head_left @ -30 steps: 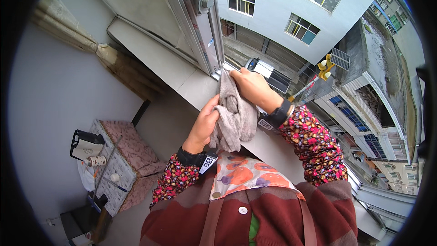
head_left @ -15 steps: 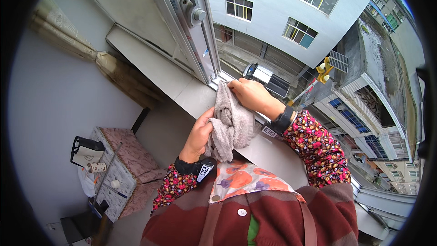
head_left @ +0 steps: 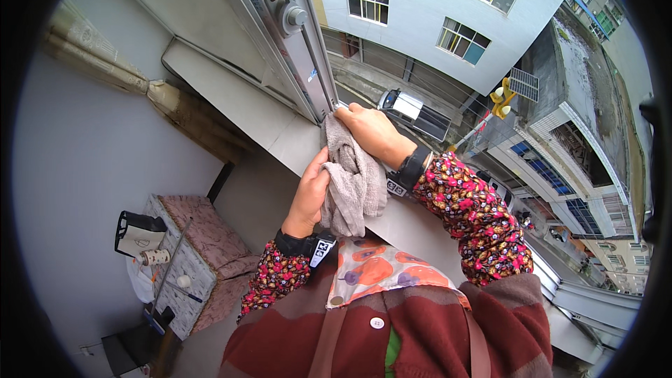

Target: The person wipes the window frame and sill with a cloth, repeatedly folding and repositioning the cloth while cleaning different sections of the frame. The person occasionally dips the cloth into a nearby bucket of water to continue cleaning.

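Note:
A crumpled greyish-beige cloth hangs between my hands, over the window sill. My left hand pinches its left side, fingers closed on the folds. Higher up, my right hand is closed on the cloth's top end, at the lower corner of the sliding window frame. The fingertips there meet the foot of the frame and the track, and are partly hidden by the hand. A round silvery knob sits on the frame above.
The pale sill runs to the left under the glass. At the lower left stands a patterned box-like piece of furniture with a bag on it. A tied curtain hangs at left. Outside, a truck is down on the street.
My right hand has shifted a little up and left, taking the cloth's top end closer to the frame's foot. My left hand still grips the cloth and has moved slightly upward.

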{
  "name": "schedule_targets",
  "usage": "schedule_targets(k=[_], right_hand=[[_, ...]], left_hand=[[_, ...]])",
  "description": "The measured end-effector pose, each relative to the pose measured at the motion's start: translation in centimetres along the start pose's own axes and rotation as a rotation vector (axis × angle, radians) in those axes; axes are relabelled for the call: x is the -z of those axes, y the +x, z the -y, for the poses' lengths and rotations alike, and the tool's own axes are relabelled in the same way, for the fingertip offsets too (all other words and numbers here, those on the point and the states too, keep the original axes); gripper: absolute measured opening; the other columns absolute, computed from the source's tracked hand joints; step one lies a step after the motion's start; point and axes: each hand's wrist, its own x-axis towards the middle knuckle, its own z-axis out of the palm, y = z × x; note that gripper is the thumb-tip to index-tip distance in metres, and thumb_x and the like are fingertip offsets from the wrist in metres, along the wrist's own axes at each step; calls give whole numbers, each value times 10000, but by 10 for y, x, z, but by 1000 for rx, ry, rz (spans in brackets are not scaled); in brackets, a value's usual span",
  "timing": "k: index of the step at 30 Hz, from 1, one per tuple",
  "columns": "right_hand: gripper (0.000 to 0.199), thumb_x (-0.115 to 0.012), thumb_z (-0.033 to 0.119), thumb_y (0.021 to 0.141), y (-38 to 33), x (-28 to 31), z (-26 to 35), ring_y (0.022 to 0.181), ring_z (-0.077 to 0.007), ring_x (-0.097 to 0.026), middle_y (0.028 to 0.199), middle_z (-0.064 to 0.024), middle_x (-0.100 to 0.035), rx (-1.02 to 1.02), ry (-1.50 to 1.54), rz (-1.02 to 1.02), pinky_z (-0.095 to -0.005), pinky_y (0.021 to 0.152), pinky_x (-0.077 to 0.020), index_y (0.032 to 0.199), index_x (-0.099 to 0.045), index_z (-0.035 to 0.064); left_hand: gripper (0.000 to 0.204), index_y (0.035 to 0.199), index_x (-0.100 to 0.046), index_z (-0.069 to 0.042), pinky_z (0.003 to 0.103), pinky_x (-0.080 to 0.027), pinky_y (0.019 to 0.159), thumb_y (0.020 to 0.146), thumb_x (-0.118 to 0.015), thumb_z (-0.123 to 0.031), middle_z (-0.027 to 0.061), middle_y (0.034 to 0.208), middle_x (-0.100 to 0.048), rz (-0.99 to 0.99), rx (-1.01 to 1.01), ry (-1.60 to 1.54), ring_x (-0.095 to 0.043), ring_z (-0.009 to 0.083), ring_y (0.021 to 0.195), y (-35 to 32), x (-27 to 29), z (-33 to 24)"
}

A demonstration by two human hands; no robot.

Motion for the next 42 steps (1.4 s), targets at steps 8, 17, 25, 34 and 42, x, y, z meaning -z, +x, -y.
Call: schedule_targets(k=[8,17,25,34,42], right_hand=[[178,-619,138,892,-25,25,-14,849,-379,-669,902,-171,-678,56,134,-49,-465,758,-535,1051,-676,83],[219,-618,100,895,-2,-3,0,869,-380,-675,930,-187,-683,17,141,-53,-450,777,-544,1100,-669,42],[205,-598,136,916,-3,-6,4,831,-398,-668,914,-183,-665,-27,102,-66,-466,764,-547,1099,-647,58],[131,-618,136,873,-28,47,3,805,-368,-668,833,-161,-670,40,109,6,-463,728,-536,963,-684,66],[161,-553,115,898,-3,3,38,743,-406,-685,919,-201,-627,-82,-136,76,-472,647,-572,1039,-578,41]], left_hand=[[481,1426,-460,57,307,-486,1007,949,-409,13,121,1301,-619,25,82,111,-627,180,1152,-18,2,-11],[523,1472,-407,51,314,-465,1035,950,-399,10,120,1353,-588,-24,60,111,-606,183,1192,-16,-2,-8],[509,1464,-417,53,304,-473,1022,959,-393,-9,119,1356,-587,-30,50,122,-613,178,1181,-13,4,-2],[503,1393,-504,68,271,-454,1000,897,-419,56,85,1258,-643,61,118,314,-601,135,1130,-37,12,-16],[504,1438,-453,54,287,-457,1011,936,-433,22,92,1306,-614,0,38,122,-603,153,1154,-28,9,-7]])
